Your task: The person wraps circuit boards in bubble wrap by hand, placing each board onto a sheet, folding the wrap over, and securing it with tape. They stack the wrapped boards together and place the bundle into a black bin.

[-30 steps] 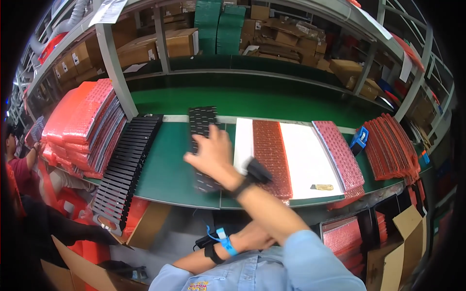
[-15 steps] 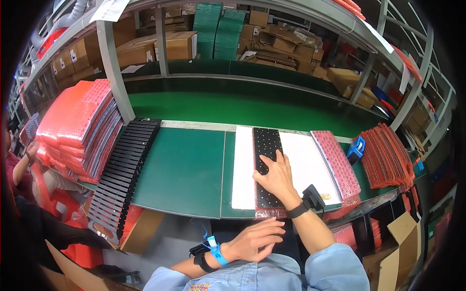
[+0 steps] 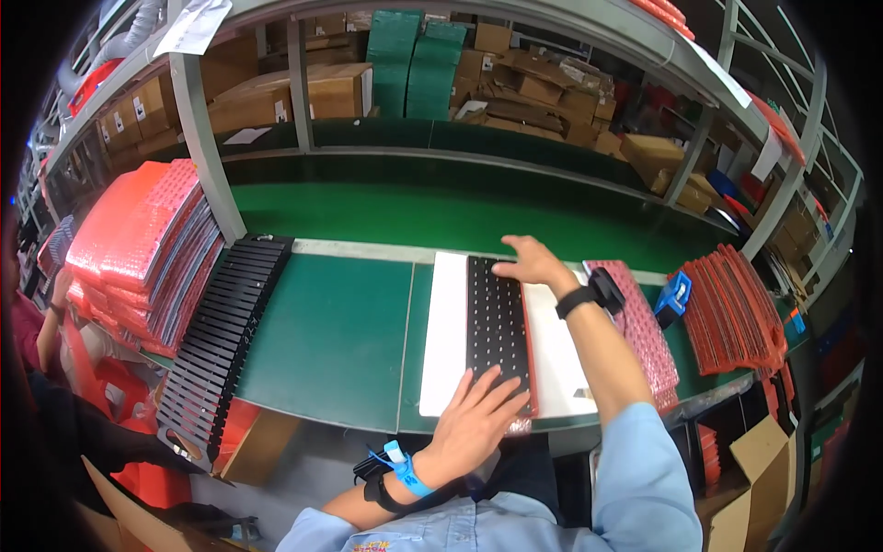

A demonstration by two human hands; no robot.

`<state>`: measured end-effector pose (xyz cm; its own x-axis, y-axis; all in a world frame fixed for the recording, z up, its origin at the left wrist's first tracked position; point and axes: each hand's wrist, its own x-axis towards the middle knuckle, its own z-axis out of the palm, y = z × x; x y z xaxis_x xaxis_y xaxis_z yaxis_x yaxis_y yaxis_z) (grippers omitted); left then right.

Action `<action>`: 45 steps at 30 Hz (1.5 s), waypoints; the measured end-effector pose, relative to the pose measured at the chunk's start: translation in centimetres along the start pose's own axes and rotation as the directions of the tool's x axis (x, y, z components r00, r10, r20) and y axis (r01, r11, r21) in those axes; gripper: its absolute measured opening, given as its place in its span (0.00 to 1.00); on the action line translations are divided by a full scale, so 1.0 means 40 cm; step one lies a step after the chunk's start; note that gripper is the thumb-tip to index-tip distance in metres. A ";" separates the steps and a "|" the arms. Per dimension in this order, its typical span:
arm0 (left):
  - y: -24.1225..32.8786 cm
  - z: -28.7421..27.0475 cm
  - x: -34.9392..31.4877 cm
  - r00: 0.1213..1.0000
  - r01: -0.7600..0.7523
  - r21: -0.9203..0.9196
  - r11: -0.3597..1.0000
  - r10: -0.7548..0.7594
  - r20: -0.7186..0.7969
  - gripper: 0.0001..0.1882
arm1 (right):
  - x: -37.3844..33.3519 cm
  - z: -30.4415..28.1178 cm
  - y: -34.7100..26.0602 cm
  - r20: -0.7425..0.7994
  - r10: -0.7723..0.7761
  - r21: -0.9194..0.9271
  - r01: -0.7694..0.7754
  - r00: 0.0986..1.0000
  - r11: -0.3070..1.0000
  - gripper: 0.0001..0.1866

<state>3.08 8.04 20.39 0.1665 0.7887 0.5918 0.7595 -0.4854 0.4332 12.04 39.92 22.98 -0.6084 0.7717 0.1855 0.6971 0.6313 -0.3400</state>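
A long black panel (image 3: 497,313) dotted with rows of small light spots lies on a white sheet (image 3: 445,340). A red edge shows along its right side. Fingers spread, my left hand (image 3: 474,423) rests flat over the panel's near end. At the far end, my right hand (image 3: 536,264) is over the panel's right corner, thumb and forefinger apart; its other fingers are partly hidden. Pink bubble wrap (image 3: 639,340) lies on the sheet's right side, partly behind my right forearm.
A black slotted rack (image 3: 225,340) and a pile of red bubble-wrapped packs (image 3: 138,248) stand on the left. To the right are a blue tape dispenser (image 3: 674,299) and stacked red sleeves (image 3: 731,313). Beyond the table runs a green conveyor belt (image 3: 386,198). Another person's arm shows far left.
My right hand has moved from the panel's middle to its far end. My left hand has come up from near my body onto the near end. More red shows along the panel's side.
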 end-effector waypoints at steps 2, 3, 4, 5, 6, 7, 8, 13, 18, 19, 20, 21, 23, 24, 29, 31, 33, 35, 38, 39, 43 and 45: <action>-0.031 0.043 -0.023 0.996 0.017 0.067 0.998 -0.022 0.087 0.20 | 0.077 -0.005 0.019 0.184 -0.011 0.020 0.008 0.983 1.000 0.38; -0.037 0.048 -0.029 0.990 0.027 0.099 0.995 -0.040 0.133 0.20 | 0.101 -0.006 0.013 0.372 -0.008 0.036 -0.006 0.928 0.999 0.38; -0.043 0.049 -0.026 0.991 0.028 0.108 0.994 -0.042 0.129 0.20 | 0.122 -0.013 0.011 0.543 -0.004 0.044 -0.024 0.839 0.999 0.39; -0.044 0.046 -0.029 0.989 0.033 0.119 0.992 -0.049 0.138 0.20 | 0.134 -0.019 -0.003 0.544 -0.014 0.050 -0.016 0.839 0.999 0.39; -0.045 0.043 -0.030 0.988 0.035 0.127 0.991 -0.054 0.147 0.20 | 0.145 -0.029 -0.015 0.576 0.009 0.014 -0.022 0.817 1.000 0.39; -0.044 0.043 -0.027 0.986 0.034 0.135 0.990 -0.056 0.158 0.20 | 0.152 -0.040 -0.025 0.606 0.035 -0.023 -0.027 0.795 0.999 0.39; -0.041 0.043 -0.028 0.986 0.036 0.143 0.989 -0.059 0.158 0.20 | 0.154 -0.042 -0.037 0.635 0.059 -0.058 -0.029 0.770 0.998 0.38; -0.038 0.040 -0.035 0.986 0.042 0.140 0.989 -0.064 0.153 0.20 | 0.142 -0.042 -0.080 0.611 0.127 -0.095 -0.087 0.781 0.992 0.35; -0.034 0.054 -0.032 0.987 0.043 0.128 0.991 -0.062 0.149 0.20 | 0.170 -0.068 -0.046 0.698 -0.004 0.086 -0.079 0.716 0.993 0.32; -0.033 0.054 -0.040 0.986 0.061 0.109 0.992 -0.077 0.150 0.20 | 0.165 -0.072 -0.057 0.689 -0.029 0.148 -0.102 0.724 0.984 0.31; -0.024 0.050 -0.039 0.984 0.064 0.104 0.993 -0.080 0.158 0.20 | 0.139 -0.079 -0.058 0.684 -0.037 0.204 -0.142 0.728 0.969 0.30; -0.020 0.045 -0.032 0.987 0.059 0.117 0.991 -0.075 0.141 0.20 | 0.139 -0.097 -0.063 0.660 -0.076 0.170 -0.050 0.748 0.984 0.29; -0.008 0.039 -0.010 0.991 0.044 0.127 0.991 -0.060 0.119 0.19 | 0.162 -0.171 -0.071 0.493 -0.222 0.067 0.218 0.841 0.974 0.30; -0.006 0.038 -0.001 0.988 0.053 0.114 0.992 -0.068 0.136 0.19 | 0.164 -0.230 -0.103 0.370 -0.322 0.001 0.346 0.872 0.938 0.31; -0.011 0.049 0.012 0.982 0.115 0.229 0.967 -0.145 0.119 0.17 | -0.039 -0.478 -0.298 -0.252 -0.323 -0.161 0.290 0.912 0.943 0.24; -0.020 0.061 0.004 0.991 0.080 0.191 0.978 -0.100 0.094 0.17 | -0.191 -0.367 -0.337 -0.387 -0.424 -0.272 0.338 0.819 0.901 0.21; -0.026 0.058 -0.021 0.988 0.096 0.162 0.982 -0.114 0.103 0.16 | -0.315 -0.171 -0.321 -0.429 -0.566 -0.395 0.418 0.703 0.818 0.20; 0.002 0.064 -0.036 0.991 0.040 0.076 0.996 -0.049 0.121 0.16 | -0.449 -0.053 -0.291 -0.365 -0.575 -0.431 0.415 0.732 0.801 0.23; 0.038 0.081 -0.084 0.997 -0.001 -0.087 0.996 0.008 0.081 0.16 | -0.490 0.039 -0.233 -0.306 -0.481 -0.382 0.357 0.821 0.852 0.28; 0.045 0.086 -0.093 0.998 -0.023 -0.161 0.987 0.032 0.053 0.17 | -0.491 0.057 -0.212 -0.282 -0.424 -0.339 0.324 0.861 0.883 0.30; 0.044 0.085 -0.097 1.000 -0.001 -0.227 0.974 -0.001 -0.008 0.15 | -0.466 0.058 -0.211 -0.194 -0.333 -0.167 0.303 0.923 0.938 0.36; 0.044 0.077 -0.093 1.000 0.001 -0.219 0.976 -0.001 -0.002 0.14 | -0.443 0.049 -0.211 -0.166 -0.314 -0.114 0.298 0.935 0.948 0.38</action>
<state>5.74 5.40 16.86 0.1643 0.7887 0.5924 0.6034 -0.5555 0.5722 16.20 20.78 20.76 -0.7245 0.5362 0.4332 0.5227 0.8370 -0.1619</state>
